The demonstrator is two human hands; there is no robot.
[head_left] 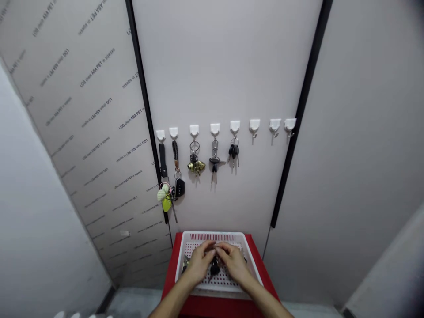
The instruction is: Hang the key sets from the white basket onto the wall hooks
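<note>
Above a white perforated plastic basket, my two hands meet fingertip to fingertip. My left hand and my right hand are both closed in a pinch on a bunch of keys. Its dark key heads hang down between my palms; the ring at the top is mostly covered by my fingers. Further keys lie in the basket to the left of my left hand, partly hidden by it. Something small and dark shows at the basket's right side, past my right hand.
The basket stands on a red surface. On the wall behind, several white hooks form a row. Key bunches hang from the left ones, one with a green tag. Bare hooks are at the right. Black strips flank the panel.
</note>
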